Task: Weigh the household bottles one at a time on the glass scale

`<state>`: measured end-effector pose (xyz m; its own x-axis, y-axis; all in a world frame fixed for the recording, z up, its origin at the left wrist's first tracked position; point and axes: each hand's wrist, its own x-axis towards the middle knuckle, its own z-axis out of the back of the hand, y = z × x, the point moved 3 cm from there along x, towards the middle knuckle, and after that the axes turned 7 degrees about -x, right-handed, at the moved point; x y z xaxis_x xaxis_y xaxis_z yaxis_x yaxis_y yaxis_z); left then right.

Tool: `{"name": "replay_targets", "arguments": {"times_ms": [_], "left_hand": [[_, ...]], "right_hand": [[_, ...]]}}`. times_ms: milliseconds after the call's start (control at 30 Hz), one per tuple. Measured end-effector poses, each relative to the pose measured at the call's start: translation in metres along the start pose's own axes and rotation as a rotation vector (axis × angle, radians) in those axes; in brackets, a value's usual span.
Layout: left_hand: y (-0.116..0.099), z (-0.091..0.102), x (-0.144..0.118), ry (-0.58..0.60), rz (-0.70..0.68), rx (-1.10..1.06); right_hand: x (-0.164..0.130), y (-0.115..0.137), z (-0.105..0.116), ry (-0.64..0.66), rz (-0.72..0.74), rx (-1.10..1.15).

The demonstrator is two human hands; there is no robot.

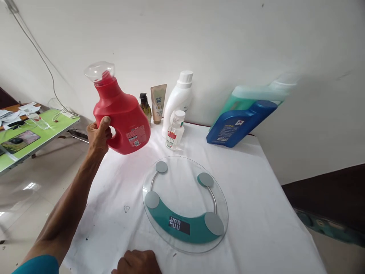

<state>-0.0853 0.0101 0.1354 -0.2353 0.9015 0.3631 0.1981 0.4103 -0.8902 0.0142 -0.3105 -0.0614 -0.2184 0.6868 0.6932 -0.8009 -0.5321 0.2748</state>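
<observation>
A person's left hand [99,134] grips the handle of a red detergent jug [121,114] with a clear cap, holding it tilted in the air above the left side of a table covered in white cloth [256,213], while the right hand [138,262] rests closed on the cloth at the near edge, just in front of a round glass scale [185,203] with a teal band and lit display. Along the white wall behind stand a small dark pump bottle [145,107], a beige tube [158,102], a white bottle [178,101] and a small clear bottle [175,131], and to the right a blue and green jug [242,120] leans, blurred. A green side table [42,131] with papers stands at far left.
</observation>
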Motion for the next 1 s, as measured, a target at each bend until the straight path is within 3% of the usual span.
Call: {"name": "replay_targets", "arguments": {"times_ms": [133, 267, 567, 767, 1000], "left_hand": [[-0.033, -0.005, -0.03, 0.015, 0.013, 0.037], [-0.041, -0.027, -0.069, 0.08, 0.093, 0.068], [-0.03, -0.085, -0.146, 0.294, 0.265, -0.07], [-0.015, -0.105, -0.163, 0.359, 0.308, -0.105], [0.0, -0.11, -0.169, 0.424, 0.335, -0.128]], "right_hand": [[0.001, -0.002, 0.003, 0.178, 0.075, 0.048], [0.012, -0.004, 0.021, 0.25, 0.118, 0.119], [0.017, -0.004, 0.026, 0.295, 0.085, 0.124], [0.019, -0.004, 0.024, 0.328, 0.101, 0.104], [0.019, -0.003, 0.027, 0.342, 0.092, 0.081]]}}
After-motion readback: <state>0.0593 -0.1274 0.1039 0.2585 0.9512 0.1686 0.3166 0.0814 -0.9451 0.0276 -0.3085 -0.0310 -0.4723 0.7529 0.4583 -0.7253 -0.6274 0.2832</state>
